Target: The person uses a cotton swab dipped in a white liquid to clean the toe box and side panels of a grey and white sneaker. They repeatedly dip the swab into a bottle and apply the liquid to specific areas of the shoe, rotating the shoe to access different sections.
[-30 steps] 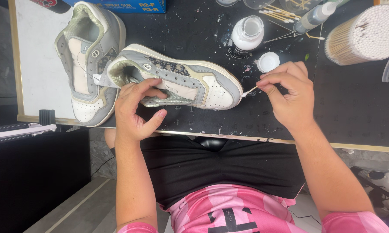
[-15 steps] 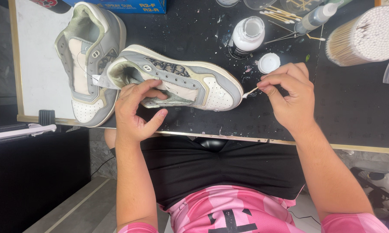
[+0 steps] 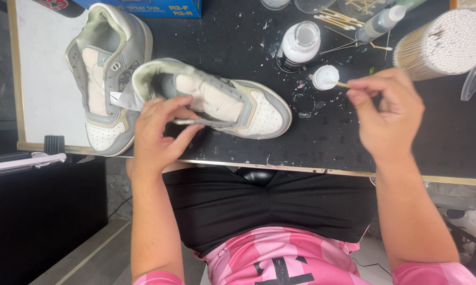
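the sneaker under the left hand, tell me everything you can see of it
The grey and white leather-look low sneaker lies on the black paint-flecked mat, toe pointing right, opening turned up toward the camera. It has a perforated white toe, grey overlays, cream trim, an off-white sole rim and a pale tongue, with no laces visible. The left hand grips its near side by the collar. A paper tag sticks out at its heel, by a second matching sneaker.
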